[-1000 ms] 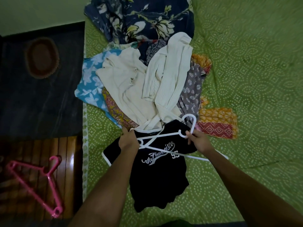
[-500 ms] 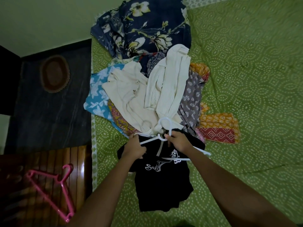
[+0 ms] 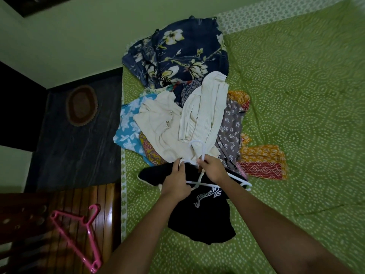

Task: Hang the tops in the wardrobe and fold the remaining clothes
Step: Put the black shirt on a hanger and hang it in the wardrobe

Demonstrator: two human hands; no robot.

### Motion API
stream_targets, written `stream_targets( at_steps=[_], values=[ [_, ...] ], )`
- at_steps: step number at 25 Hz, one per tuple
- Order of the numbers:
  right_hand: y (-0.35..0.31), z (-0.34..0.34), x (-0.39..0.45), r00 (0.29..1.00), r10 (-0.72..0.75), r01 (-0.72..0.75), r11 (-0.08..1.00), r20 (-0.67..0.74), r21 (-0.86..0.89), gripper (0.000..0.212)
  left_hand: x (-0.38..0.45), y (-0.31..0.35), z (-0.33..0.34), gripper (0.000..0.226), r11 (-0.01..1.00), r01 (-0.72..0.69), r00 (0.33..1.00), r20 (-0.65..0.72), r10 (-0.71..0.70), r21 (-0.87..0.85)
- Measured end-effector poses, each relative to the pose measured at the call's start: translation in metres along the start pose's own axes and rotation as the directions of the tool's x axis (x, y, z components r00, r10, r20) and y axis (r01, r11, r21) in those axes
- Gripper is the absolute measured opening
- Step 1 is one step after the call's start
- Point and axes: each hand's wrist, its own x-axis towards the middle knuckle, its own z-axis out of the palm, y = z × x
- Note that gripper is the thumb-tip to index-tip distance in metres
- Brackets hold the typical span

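Now both hands, L (image 3: 175, 181) & R (image 3: 214, 171), hold white hanger (image 3: 197, 155) at black tee (image 3: 199, 214).

white hanger (image 3: 199, 171) pushed deeper into black top (image 3: 199, 214)

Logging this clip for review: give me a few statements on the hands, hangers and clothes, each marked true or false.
1. Both hands are on the white hanger. True: the left hand and right hand hold it over the black T-shirt.
2. The pink hanger lies on the bed. False: it lies on the wooden surface left of the green bedspread.
3. The black T-shirt has white lettering. True.
4. The cream ribbed top already hangs on a hanger. False: it lies on the clothes pile.
5. The navy floral cloth is nearest the person. False: it lies at the far end of the pile.
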Motion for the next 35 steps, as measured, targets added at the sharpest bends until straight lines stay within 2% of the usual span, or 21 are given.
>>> stream_targets(
  at_steps=[2,4,6,7,8,9,10,11,12,13,15,17,20,23,26,27,29,31,32,33,35],
  values=[
    [-0.020,-0.007,-0.011,0.999,-0.043,0.042,0.994,0.000,0.098,0.028,-0.013,0.000,-0.022,0.053,0.994,-0.036,0.990,-0.138,0.021,-0.104],
    [-0.038,-0.016,-0.021,0.995,-0.093,0.088,0.984,0.028,0.153,0.024,-0.017,-0.010,-0.050,0.034,1.000,-0.014,0.954,-0.300,0.010,-0.011],
    [-0.050,-0.025,-0.031,0.986,-0.157,0.144,0.969,0.050,0.202,0.021,-0.016,-0.025,-0.068,0.032,0.975,-0.090,0.948,-0.284,0.147,0.204],
    [-0.054,-0.028,-0.037,0.981,-0.189,0.177,0.962,0.038,0.210,0.019,-0.016,-0.030,-0.072,0.032,0.963,-0.154,0.952,-0.229,0.205,0.220],
    [-0.058,-0.028,-0.044,0.978,-0.210,0.207,0.960,-0.003,0.188,0.015,-0.018,-0.032,-0.075,0.029,0.960,-0.228,0.948,-0.188,0.257,0.164],
    [-0.060,-0.026,-0.052,0.968,-0.223,0.235,0.965,-0.115,0.114,0.017,-0.021,-0.030,-0.076,0.028,0.955,-0.293,0.939,-0.173,0.298,0.058],
    [-0.061,-0.022,-0.063,0.928,-0.219,0.228,0.974,-0.302,-0.004,0.027,-0.025,-0.026,-0.078,0.028,0.944,-0.329,0.929,-0.190,0.317,-0.033],
    [-0.060,-0.018,-0.076,0.842,-0.231,0.199,0.973,-0.488,-0.117,0.034,-0.032,-0.019,-0.080,0.027,0.935,-0.346,0.921,-0.219,0.322,-0.080],
    [-0.061,-0.013,-0.091,0.765,-0.269,0.195,0.963,-0.585,-0.188,0.035,-0.041,-0.012,-0.082,0.025,0.928,-0.364,0.910,-0.245,0.334,-0.085],
    [-0.061,-0.008,-0.104,0.756,-0.309,0.219,0.950,-0.577,-0.222,0.033,-0.051,-0.005,-0.086,0.022,0.922,-0.378,0.899,-0.270,0.343,-0.087],
    [-0.064,0.000,-0.121,0.836,-0.371,0.281,0.922,-0.404,-0.266,0.031,-0.070,0.007,-0.094,0.017,0.906,-0.416,0.867,-0.338,0.366,-0.084],
    [-0.076,0.003,-0.138,0.857,-0.405,0.330,0.906,-0.320,-0.264,0.037,-0.092,0.016,-0.108,0.017,0.898,-0.439,0.836,-0.382,0.393,-0.035],
    [-0.103,-0.003,-0.172,0.780,-0.479,0.432,0.878,-0.402,-0.209,0.033,-0.130,0.023,-0.130,0.018,0.877,-0.476,0.780,-0.427,0.456,0.067],
    [-0.130,-0.010,-0.222,0.751,-0.483,0.514,0.855,-0.449,-0.060,0.032,-0.180,0.028,-0.150,0.023,0.833,-0.530,0.688,-0.495,0.531,0.158],
    [-0.146,-0.008,-0.266,0.728,-0.516,0.518,0.845,-0.452,-0.131,0.033,-0.221,0.034,-0.171,0.031,0.799,-0.560,0.608,-0.547,0.576,0.220],
    [-0.145,-0.005,-0.281,0.745,-0.516,0.505,0.850,-0.423,-0.148,0.037,-0.237,0.036,-0.178,0.032,0.783,-0.581,0.576,-0.568,0.588,0.222],
    [-0.131,0.001,-0.312,0.856,-0.433,0.404,0.901,-0.283,-0.159,0.040,-0.261,0.040,-0.192,0.029,0.741,-0.637,0.495,-0.625,0.604,0.212],
    [-0.097,0.000,-0.342,0.954,-0.220,0.118,0.899,-0.202,-0.421,0.055,-0.281,0.041,-0.203,0.029,0.712,-0.675,0.433,-0.679,0.593,0.192],
    [-0.076,-0.005,-0.359,0.964,-0.101,-0.048,0.841,-0.245,-0.538,0.066,-0.288,0.039,-0.205,0.031,0.708,-0.680,0.419,-0.693,0.587,0.188],
    [-0.056,-0.014,-0.376,0.946,-0.032,-0.167,0.806,-0.323,-0.568,0.072,-0.290,0.035,-0.205,0.031,0.706,-0.679,0.415,-0.687,0.596,0.203],
    [-0.030,-0.044,-0.411,0.874,0.061,-0.291,0.860,-0.482,-0.419,0.067,-0.287,0.025,-0.192,0.031,0.695,-0.676,0.436,-0.628,0.644,0.244]
  ],
)
